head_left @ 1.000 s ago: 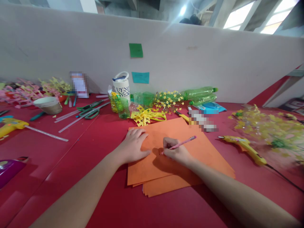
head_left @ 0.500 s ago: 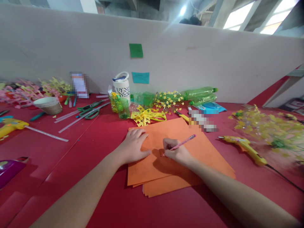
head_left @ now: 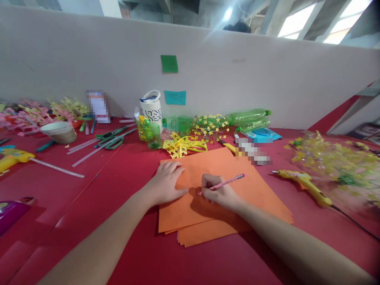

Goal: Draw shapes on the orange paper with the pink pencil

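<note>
A stack of orange paper sheets [head_left: 249, 190] lies on the red table in front of me, its layers slightly fanned at the lower edge. Flat on the stack's left side rests my left hand [head_left: 169, 182], fingers spread. My right hand [head_left: 218, 192] grips a pink pencil [head_left: 230, 181] with an eraser end pointing up and right. The pencil's tip is at the top sheet, right of my left thumb. Whatever marks lie under the tip are too small to make out in the shadow.
A yellow glue gun [head_left: 308, 185] with a cord lies right, another glue gun [head_left: 18, 157] left. Behind the paper are yellow star cutouts [head_left: 175, 146], green plastic bottles [head_left: 249, 117] and a white cup [head_left: 151, 109]. Green-handled scissors [head_left: 114, 142] and a small bucket [head_left: 61, 132] stand left.
The pencil's tip has shifted slightly left on the paper, and the pencil leans a bit lower. My left hand stays in place.
</note>
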Motion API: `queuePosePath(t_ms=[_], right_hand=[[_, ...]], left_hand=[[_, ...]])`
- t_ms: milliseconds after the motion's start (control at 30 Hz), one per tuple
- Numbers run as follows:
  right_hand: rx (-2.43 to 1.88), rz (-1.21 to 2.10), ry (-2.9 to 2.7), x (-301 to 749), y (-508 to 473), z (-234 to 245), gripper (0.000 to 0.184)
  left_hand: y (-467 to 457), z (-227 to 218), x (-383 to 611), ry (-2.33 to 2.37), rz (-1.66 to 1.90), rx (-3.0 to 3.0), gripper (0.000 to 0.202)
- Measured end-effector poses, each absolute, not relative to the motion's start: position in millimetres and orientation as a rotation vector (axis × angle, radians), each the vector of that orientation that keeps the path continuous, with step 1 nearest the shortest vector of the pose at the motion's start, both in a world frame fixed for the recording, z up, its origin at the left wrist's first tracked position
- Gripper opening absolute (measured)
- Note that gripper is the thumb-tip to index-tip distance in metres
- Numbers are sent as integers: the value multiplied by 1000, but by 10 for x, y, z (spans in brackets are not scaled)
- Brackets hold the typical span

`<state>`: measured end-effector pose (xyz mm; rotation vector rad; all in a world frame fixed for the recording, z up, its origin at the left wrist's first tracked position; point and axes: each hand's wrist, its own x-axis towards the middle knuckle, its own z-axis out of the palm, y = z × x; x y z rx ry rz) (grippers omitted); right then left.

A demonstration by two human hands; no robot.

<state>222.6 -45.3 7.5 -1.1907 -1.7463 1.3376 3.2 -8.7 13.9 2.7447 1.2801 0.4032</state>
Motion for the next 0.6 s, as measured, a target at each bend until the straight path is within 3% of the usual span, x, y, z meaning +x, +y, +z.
queuePosePath(t_ms=[600], right_hand=[[-1161,1335,-1802,2201,-468,61,11]], left_hand=[[-71,113,18,1262,407,2768,62]])
